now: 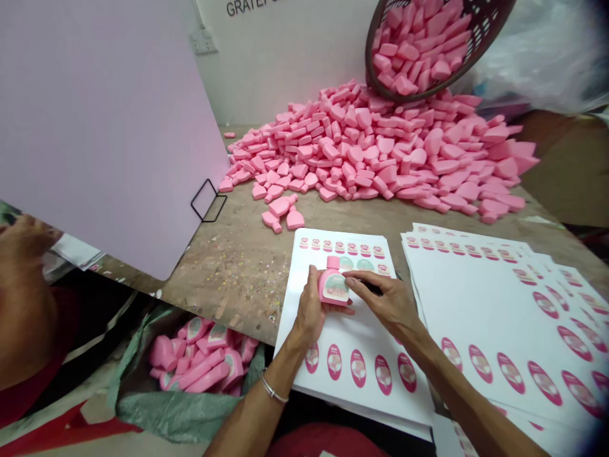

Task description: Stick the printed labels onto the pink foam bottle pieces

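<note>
A small pink bottle (328,277) with a pink cap stands tilted over a stack of sticker sheets (342,330). My left hand (311,308) is wrapped round its left side and base. On its front is a pale label (335,289) with a light green top and pink print. The fingertips of my right hand (380,295) are pinched at the label's right edge. Something dark shows beneath those fingers, too hidden to name. Printed stickers, some round-topped green and some pink ovals, run along the sheet's top and bottom.
Pink bottles lie in a large heap (361,146) at the back, below a tipped brown basket (404,98). More sticker sheets (466,292) are at right. A green sack (176,412) holds labelled bottles. A pink panel (104,127) and another person's arm (23,298) are at left.
</note>
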### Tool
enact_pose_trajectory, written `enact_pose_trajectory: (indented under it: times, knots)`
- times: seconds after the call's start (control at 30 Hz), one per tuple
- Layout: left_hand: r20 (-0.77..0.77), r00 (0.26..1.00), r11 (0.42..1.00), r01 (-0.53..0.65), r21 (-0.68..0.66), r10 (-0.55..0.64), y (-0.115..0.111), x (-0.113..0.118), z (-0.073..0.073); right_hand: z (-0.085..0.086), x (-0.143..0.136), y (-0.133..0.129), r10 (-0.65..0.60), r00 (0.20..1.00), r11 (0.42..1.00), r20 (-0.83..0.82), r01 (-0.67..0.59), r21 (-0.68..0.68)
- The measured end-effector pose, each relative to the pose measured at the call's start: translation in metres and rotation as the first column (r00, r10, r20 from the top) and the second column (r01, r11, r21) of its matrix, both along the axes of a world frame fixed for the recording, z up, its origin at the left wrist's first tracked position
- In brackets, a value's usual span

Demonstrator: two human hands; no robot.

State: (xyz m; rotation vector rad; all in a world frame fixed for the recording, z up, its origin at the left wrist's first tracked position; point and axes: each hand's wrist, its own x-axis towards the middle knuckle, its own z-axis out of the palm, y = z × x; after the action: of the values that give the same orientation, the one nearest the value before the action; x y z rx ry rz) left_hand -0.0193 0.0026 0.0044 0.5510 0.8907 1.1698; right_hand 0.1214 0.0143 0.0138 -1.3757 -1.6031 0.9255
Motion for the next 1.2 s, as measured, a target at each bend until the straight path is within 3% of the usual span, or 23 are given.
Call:
enact_pose_trajectory:
  times: [0.77,0.87,0.97,1.03,1.1,1.17,1.2]
  knots:
    - [0.062,0.998,0.999,0.009,0.034,-0.011,0.000,-0.006,0.001,0.004,-0.010,0.000,-0.052,0.998,0.997,0.025,0.050,0.054]
    - [0.036,0.998,0.992,0.048,0.120,-0.053,-0.003,-0.008,0.003,0.004,-0.010,-0.002,-0.016,0.994,0.993,0.106,0.003,0.122]
    - [-0.004,0.997,0.983,0.078,0.166,-0.078,-0.007,-0.011,0.007,0.005,-0.005,-0.002,0.019,0.941,0.955,0.338,-0.117,0.272]
    - [0.001,0.996,0.984,0.090,0.155,-0.092,-0.009,-0.013,0.010,0.006,0.003,0.000,-0.081,0.849,0.922,0.523,-0.135,0.362]
    - [0.006,0.994,0.984,0.106,0.145,-0.108,-0.011,-0.015,0.014,0.009,0.009,0.004,-0.260,0.765,0.897,0.589,-0.034,0.440]
    - [0.020,0.990,0.982,0.132,0.136,-0.136,-0.013,-0.016,0.016,0.013,0.010,0.008,-0.321,0.797,0.897,0.512,0.081,0.435]
    - [0.030,0.987,0.979,0.153,0.131,-0.158,-0.014,-0.016,0.017,0.014,0.008,0.009,-0.271,0.854,0.920,0.444,0.095,0.379]
